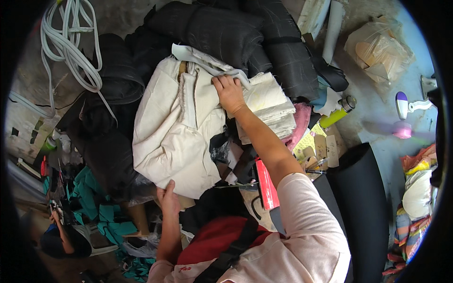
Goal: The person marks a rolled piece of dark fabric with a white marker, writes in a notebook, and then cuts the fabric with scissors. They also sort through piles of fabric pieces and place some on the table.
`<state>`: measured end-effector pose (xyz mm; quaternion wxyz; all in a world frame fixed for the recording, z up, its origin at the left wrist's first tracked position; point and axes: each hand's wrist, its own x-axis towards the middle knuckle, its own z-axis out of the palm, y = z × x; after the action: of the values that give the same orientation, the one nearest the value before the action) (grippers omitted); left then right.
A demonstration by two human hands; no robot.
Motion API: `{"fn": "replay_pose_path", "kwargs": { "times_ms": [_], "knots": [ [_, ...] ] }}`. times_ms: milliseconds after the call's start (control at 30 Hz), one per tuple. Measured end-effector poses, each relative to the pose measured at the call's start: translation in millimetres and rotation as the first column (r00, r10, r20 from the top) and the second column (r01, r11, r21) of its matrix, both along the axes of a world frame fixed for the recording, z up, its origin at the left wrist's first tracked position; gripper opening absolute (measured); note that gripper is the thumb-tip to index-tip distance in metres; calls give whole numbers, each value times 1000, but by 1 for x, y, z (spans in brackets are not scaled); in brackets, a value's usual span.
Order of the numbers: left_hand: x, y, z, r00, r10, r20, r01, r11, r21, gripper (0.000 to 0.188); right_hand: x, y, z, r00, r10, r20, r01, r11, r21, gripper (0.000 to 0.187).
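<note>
A large piece of cream canvas cloth lies bunched and creased in front of me. My left hand pinches its near edge. Farther off, my right hand is closed over the cloth's far part, fingers curled on the folded layers. A grey-white strip of stiff sheet lies along the cloth's far edge, just beyond those fingers. Beside my right wrist is a stack of folded cream fabric.
Rolls of dark fabric lie behind and left. At right are a green bottle, a black roll, a small fan and a plastic bag. White cable hangs upper left; another person is lower left.
</note>
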<state>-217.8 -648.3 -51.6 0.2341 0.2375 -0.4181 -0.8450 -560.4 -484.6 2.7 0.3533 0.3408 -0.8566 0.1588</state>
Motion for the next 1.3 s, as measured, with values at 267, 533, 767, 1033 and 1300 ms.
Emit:
{"fn": "replay_pose_path", "kwargs": {
  "times_ms": [267,533,767,1033,1300],
  "knots": [
    [0,1,-1,999,-1,36,0,1000,12,44,-34,-30,10,928,-351,-123,316,919,-234,32],
    [-11,-1,-5,994,56,89,-52,998,-48,44,-30,-17,87,983,33,181,104,707,-699,25],
    [-13,2,-7,999,53,13,-52,997,-64,45,27,29,156,901,383,202,-14,493,-870,25],
    [-23,5,-20,988,152,-11,-148,940,-309,81,174,133,110,560,778,284,340,97,-935,37],
    [10,53,-31,971,101,216,79,718,-691,62,319,221,1,524,610,595,783,-70,-618,53]
  ]
}}
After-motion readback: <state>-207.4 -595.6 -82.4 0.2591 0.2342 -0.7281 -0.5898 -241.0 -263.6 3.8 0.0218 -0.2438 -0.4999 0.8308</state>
